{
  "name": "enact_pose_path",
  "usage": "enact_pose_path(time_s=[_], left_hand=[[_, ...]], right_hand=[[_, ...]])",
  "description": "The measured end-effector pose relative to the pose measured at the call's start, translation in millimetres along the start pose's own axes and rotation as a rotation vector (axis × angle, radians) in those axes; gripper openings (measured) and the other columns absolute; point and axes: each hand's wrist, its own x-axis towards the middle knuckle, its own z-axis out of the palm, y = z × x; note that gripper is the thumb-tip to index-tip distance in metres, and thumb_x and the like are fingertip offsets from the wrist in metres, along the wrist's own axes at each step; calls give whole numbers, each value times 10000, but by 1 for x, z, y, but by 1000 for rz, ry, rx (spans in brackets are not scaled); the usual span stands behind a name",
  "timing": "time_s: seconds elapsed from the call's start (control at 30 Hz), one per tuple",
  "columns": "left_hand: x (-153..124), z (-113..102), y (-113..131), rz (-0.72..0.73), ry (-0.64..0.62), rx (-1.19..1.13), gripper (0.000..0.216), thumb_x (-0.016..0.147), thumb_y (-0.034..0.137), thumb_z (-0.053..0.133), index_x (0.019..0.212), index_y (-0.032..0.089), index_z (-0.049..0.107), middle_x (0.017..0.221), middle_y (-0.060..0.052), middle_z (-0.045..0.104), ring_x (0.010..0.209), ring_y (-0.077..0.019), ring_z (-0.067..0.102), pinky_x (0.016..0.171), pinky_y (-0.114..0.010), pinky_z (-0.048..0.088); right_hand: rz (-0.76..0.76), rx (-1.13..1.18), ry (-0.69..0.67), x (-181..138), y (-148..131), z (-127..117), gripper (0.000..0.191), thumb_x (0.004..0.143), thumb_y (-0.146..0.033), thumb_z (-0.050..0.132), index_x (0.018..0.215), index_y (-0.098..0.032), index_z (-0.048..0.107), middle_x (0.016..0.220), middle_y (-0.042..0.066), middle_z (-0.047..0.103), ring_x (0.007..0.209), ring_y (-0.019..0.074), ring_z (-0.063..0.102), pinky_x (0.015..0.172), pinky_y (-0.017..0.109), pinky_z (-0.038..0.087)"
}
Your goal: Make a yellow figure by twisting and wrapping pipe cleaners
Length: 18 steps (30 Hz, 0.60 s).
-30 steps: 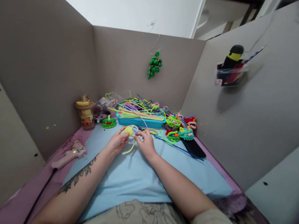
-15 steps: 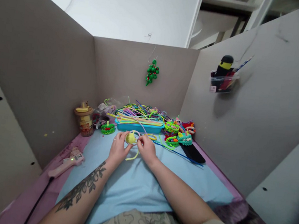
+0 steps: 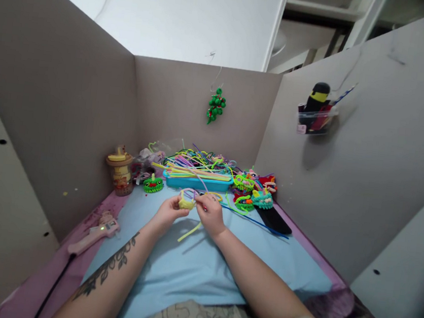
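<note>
My left hand (image 3: 168, 212) is closed on a small, rounded yellow pipe-cleaner piece (image 3: 186, 203), fingers and thumb gripping its left side. At the piece's right edge, my right hand (image 3: 210, 215) pinches what looks like a yellow pipe cleaner (image 3: 189, 232), whose loose end hangs below the fingers toward the cloth. The exact pinch point is hidden by the fingers. A pale purple strand shows just behind the yellow piece.
Behind the hands stands a blue tray (image 3: 197, 182) heaped with pipe cleaners. Finished fuzzy figures (image 3: 262, 199) sit right, above a black strip (image 3: 274, 220). A green figure (image 3: 153, 184), a lidded cup (image 3: 121, 174) and a pink glue gun (image 3: 96, 237) are left. Grey panels enclose the table.
The yellow piece has been tilted, and both hands sit slightly lower. The pipe cleaner's loose end now hangs lower and straighter, where it was curved before.
</note>
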Motion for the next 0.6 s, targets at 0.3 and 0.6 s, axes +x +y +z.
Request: enact_pose_path(time_s=[0.3, 0.6], left_hand=[[-2, 0, 3, 44, -15, -87, 431, 548, 195, 793, 938, 150, 617, 844, -21, 647, 741, -122, 574, 711, -235, 429], [0, -1, 2, 131, 209, 361, 266, 615, 253, 706, 843, 133, 642, 700, 9, 602, 646, -120, 525, 631, -230, 396]], right_hand=[[-36, 170, -120, 2, 5, -2, 290, 814, -86, 447, 929, -232, 670, 838, 40, 572, 799, 155, 548, 714, 284, 447], [1, -17, -243, -1, 1, 2, 377, 773, 2, 430, 990, -229, 635, 892, 56, 561, 882, 189, 529, 784, 307, 435]])
